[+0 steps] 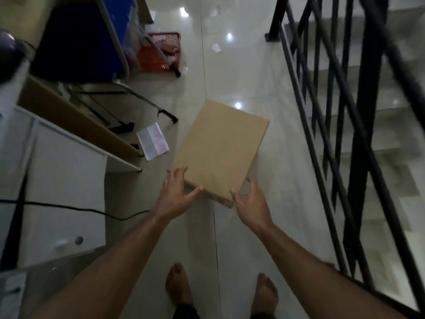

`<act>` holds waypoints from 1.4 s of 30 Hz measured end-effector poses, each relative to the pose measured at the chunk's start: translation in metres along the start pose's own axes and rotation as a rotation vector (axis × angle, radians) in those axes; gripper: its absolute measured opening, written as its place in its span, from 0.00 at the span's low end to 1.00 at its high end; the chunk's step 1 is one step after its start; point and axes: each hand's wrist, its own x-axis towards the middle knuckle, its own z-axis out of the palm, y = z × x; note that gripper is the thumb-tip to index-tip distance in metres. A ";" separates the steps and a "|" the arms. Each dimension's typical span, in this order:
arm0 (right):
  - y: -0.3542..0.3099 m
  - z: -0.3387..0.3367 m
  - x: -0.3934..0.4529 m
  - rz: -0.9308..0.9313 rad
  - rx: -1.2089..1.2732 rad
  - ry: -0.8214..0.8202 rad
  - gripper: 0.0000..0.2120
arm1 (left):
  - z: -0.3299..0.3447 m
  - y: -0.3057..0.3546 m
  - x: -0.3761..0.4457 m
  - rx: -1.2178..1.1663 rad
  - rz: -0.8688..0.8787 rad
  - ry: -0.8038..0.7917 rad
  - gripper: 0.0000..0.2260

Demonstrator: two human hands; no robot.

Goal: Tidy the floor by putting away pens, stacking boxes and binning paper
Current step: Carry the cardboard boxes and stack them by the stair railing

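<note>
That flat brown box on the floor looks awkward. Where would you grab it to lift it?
Probably by its two long side edges near the close end, one hand per side, coming in from above. The cardboard box lies flat and is wide and thin, so a single-hand grip seems unlikely to work. The left hand and right hand are open at its near corners.

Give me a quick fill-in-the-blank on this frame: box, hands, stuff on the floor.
1. The left hand and right hand reach for the near end of a flat brown ____ on the tiled floor.
2. Both hands have their fingers ____, not yet gripping.
3. The basket further back beside the blue panel is ____ in colour.
4. The white sheet of paper lies to the ____ of the box, as the camera sees it.

Missing words: box; spread open; red; left
</note>
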 end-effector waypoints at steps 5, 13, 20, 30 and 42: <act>0.037 0.067 0.041 0.043 0.047 0.043 0.34 | 0.050 -0.050 0.049 0.104 0.024 0.031 0.40; 0.064 0.109 0.094 0.059 0.234 0.173 0.39 | 0.070 -0.091 0.127 0.076 -0.087 0.062 0.54; 0.069 0.114 0.102 0.040 0.257 0.192 0.40 | 0.074 -0.099 0.134 0.041 -0.061 0.070 0.56; 0.053 0.041 0.088 0.103 0.245 0.173 0.39 | 0.053 -0.033 0.094 0.157 -0.015 0.189 0.50; -0.014 -0.101 -0.011 0.067 0.228 0.199 0.37 | -0.037 0.099 -0.023 -0.028 -0.022 0.271 0.47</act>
